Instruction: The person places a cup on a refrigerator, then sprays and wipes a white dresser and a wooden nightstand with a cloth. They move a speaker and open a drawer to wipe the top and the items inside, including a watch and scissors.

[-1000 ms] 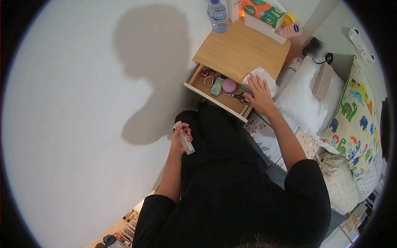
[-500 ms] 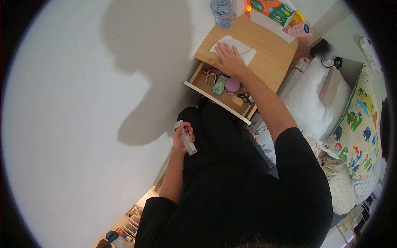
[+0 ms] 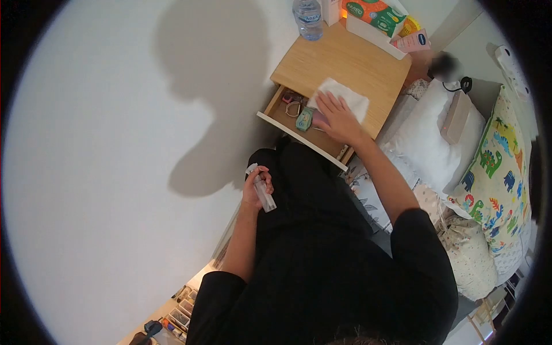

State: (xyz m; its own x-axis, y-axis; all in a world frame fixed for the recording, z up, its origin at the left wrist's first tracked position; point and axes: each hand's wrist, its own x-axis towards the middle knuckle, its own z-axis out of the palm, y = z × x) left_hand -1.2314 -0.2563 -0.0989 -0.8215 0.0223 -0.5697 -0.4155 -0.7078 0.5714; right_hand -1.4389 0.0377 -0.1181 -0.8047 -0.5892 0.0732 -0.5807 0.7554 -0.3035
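My right hand [image 3: 340, 119] lies flat, fingers stretched out, on a white cloth or tissue [image 3: 352, 99] near the front edge of the wooden tabletop [image 3: 328, 60]. In my left hand [image 3: 257, 187], above my lap, is a clear spray bottle [image 3: 265, 199] with a white top, its fingers wrapped round it. Below the tabletop a drawer [image 3: 302, 140] stands pulled out. It holds a small green packet [image 3: 305, 119], a ring-shaped band [image 3: 293, 108] and other small items, with a round purple thing partly hidden by my right hand.
A water bottle [image 3: 309, 22] stands at the tabletop's back left corner. A white holder [image 3: 374, 37] with an orange-green tissue pack [image 3: 376, 14] and a pink tube [image 3: 411, 42] sits along the back. To the right are a white pillow [image 3: 431, 135] and a dinosaur-print pillow [image 3: 494, 178].
My right hand and the white cloth or tissue have slid right and toward me across the tabletop, and the hand now covers part of the drawer. My left hand still holds the spray bottle.
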